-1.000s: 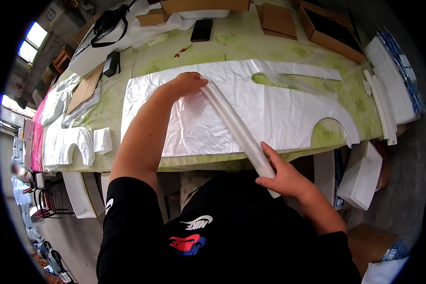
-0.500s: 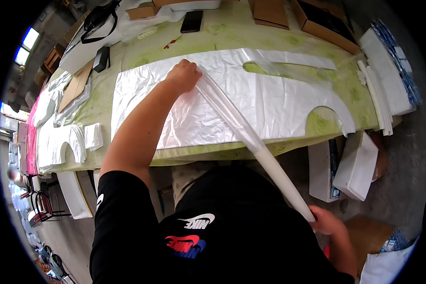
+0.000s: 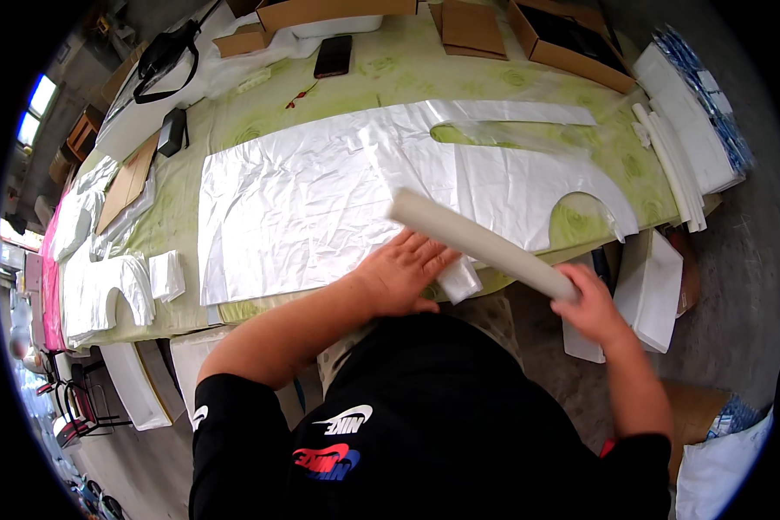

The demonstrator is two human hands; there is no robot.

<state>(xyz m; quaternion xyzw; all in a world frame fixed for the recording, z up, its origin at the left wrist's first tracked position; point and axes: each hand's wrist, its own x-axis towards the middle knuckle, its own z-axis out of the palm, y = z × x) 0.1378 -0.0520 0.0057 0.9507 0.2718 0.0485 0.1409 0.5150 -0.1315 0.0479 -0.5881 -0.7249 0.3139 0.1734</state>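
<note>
A white plastic apron [image 3: 277, 208] with cut-out neck and arm openings is spread flat over the table. My right hand [image 3: 588, 303] grips one end of a pale tube [image 3: 494, 245], which slants up to the left above the apron; its far end is slightly blurred. At the table's front edge my left hand [image 3: 399, 270] presses down on the plastic with its fingers stretched out. Just right of those fingers, under the tube, a folded strip of the plastic [image 3: 461, 281] juts over the edge. Part of the left fingertips is hidden by the tube.
A green patterned cloth [image 3: 399, 74] covers the table. Folded white plastic pieces [image 3: 113, 277] lie at the left, a phone [image 3: 334, 56] at the back. Cardboard boxes [image 3: 572, 43] stand at the far right, white rolled lengths [image 3: 672, 165] along the right edge. Foam boxes [image 3: 646, 290] sit below.
The tube has come up off the plastic, raised by my right hand, and now shows bare. My left hand has moved from the apron's far side down to the front edge and opened flat.
</note>
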